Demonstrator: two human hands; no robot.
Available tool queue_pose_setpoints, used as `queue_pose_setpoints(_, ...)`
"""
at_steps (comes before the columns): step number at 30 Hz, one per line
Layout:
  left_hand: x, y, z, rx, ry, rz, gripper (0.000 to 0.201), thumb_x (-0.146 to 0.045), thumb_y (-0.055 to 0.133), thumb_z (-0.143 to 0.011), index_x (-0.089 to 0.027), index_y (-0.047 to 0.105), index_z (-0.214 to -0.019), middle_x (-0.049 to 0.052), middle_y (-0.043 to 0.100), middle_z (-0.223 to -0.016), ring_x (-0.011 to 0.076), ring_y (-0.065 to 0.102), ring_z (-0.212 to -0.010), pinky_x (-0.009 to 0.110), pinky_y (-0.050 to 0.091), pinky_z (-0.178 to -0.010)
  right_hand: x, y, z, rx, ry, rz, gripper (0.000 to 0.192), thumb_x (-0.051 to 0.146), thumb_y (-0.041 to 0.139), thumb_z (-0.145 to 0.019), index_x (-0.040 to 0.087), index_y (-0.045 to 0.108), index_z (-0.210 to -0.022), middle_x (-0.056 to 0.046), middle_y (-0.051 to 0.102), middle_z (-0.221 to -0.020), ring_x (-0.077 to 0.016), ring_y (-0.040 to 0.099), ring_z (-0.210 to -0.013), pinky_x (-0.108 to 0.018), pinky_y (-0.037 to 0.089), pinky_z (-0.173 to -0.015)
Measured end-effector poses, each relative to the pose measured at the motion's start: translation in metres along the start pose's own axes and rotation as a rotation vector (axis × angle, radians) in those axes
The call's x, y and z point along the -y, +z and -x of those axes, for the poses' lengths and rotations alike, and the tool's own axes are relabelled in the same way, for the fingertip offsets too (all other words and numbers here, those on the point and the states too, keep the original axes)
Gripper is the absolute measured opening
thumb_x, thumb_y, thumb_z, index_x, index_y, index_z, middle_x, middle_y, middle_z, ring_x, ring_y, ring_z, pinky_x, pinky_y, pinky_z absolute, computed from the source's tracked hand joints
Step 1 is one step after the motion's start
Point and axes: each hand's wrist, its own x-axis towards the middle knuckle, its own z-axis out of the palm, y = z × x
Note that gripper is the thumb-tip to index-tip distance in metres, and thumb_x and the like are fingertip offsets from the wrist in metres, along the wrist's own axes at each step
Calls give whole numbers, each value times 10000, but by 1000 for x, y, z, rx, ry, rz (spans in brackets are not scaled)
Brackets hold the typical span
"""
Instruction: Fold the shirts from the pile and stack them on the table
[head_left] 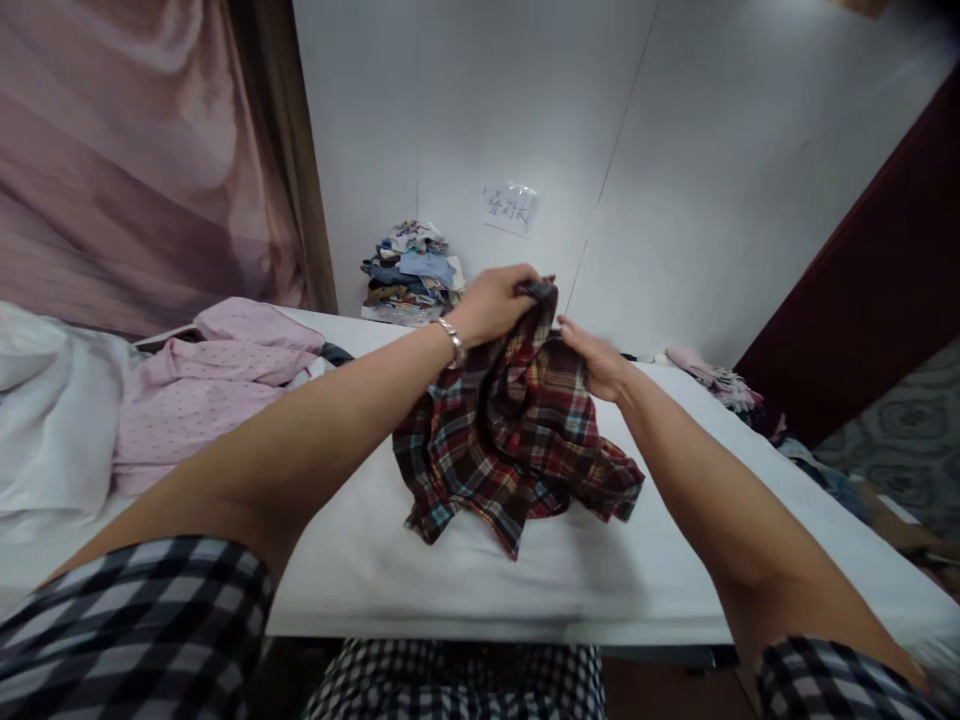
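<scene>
Holding a dark plaid shirt point(480, 430) above the white-covered table point(345, 570), between both forearms. With the left hand point(495, 300), pinching a bunched fold at the top of the cloth, fingers curled tight around it (and wearing a bracelet point(452, 342) at that wrist). With the right hand point(598, 362), reaching in at the opposite upper edge, fingers extended alongside the fabric; cannot tell, given the blur and the hidden thumb, whether pinching it or merely resting against it.

To judge by the cloth, seems only a little way along: gathered and raised at the top, but not laid flat, not squared, not smoothed. Hangs crumpled below the grip, with loose corners and a sleeve-like flap out to the right. Cannot tell if touching the table at the lowest points.

Round about: on the left, a pink dotted garment point(217, 370) and a white garment point(60, 420), both rumpled; at the back, by the wall, a stack of clothes point(416, 275) beneath and just left of a handwritten sign point(510, 208); at the far right, a clothes heap point(712, 380), too blurred to sort piece by piece.
</scene>
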Motion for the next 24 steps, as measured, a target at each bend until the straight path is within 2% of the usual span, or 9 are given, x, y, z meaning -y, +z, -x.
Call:
queue_pose_setpoints(2, -2, 24, 2, 139, 12, 30, 225, -113, 551, -720, -149, 677, -902, 26, 660, -869, 157, 584, -839, 314, 450, -844, -12, 14, 1, 29, 111, 0, 269, 310, 735, -750, 188, 616, -958, -40, 716, -846, -195, 675, -772, -408, 562, -805)
queue_pose_setpoints(4, 0, 34, 11, 175, -29, 37, 238, -133, 579, -725, -144, 670, -945, 53, 658, -969, 169, 587, -921, 318, 442, -895, -23, 20, -1, -29, 165, 2, 162, 248, 720, -757, 162, 622, -854, -40, 704, -745, -178, 662, -690, -387, 561, -788)
queue_pose_setpoints(9, -16, 28, 70, -142, -38, 16, 350, -300, 579, -815, -167, 582, -1139, 83, 595, -1156, 215, 512, -1135, 384, 380, -1023, -21, 9, -28, -235, -11, -122, 88, 221, 648, -797, 180, 583, -839, -8, 685, -728, -180, 657, -720, -401, 553, -823)
queue_pose_setpoints(11, -32, 38, 111, -67, -52, 142, 305, -340, 522, -864, -200, 582, -1128, 72, 602, -1131, 199, 545, -1078, 373, 419, -984, -5, 6, -46, -267, -122, -179, 120, 247, 635, -809, 183, 560, -878, -9, 689, -790, -193, 661, -832, -413, 546, -860)
queue_pose_setpoints(13, -48, 59, 152, 140, -212, 330, 471, -421, 567, -836, -227, 499, -1260, 93, 563, -1230, 207, 569, -1056, 377, 469, -926, 18, 13, -63, -246, -251, -214, 169, 282, 604, -839, 179, 541, -956, -2, 682, -883, -193, 650, -946, -425, 532, -890)
queue_pose_setpoints(16, -62, 98, 186, 165, -537, 515, 800, -495, 663, -741, -220, 310, -1405, 149, 460, -1388, 269, 496, -1222, 449, 429, -1004, 61, 46, -80, -169, -430, -228, 228, 303, 407, -938, 161, 497, -1090, 22, 634, -978, -181, 621, -1069, -442, 491, -897)
queue_pose_setpoints(20, -53, 116, 164, 16, -672, 674, 804, -459, 730, -678, -196, 377, -1351, 132, 585, -1270, 251, 560, -1164, 414, 445, -1000, 122, 98, -89, -131, -635, -271, 371, 225, 139, -940, 159, 476, -1079, 68, 592, -845, -178, 604, -1097, -444, 444, -859)
queue_pose_setpoints(22, -32, 100, 138, -97, -703, 588, 676, -428, 717, -690, -182, 474, -1271, 115, 651, -1163, 247, 613, -1069, 392, 483, -939, 149, 100, -90, -129, -774, -264, 321, 206, 160, -932, 168, 461, -1039, 86, 588, -800, -165, 614, -1070, -450, 441, -853)
queue_pose_setpoints(24, -4, 68, 115, -194, -702, 405, 475, -372, 642, -751, -150, 564, -1163, 115, 686, -1075, 250, 635, -1002, 381, 499, -888, 167, 77, -87, -167, -899, -236, 133, 180, 334, -923, 216, 452, -975, 104, 607, -779, -127, 644, -976, -422, 467, -879)
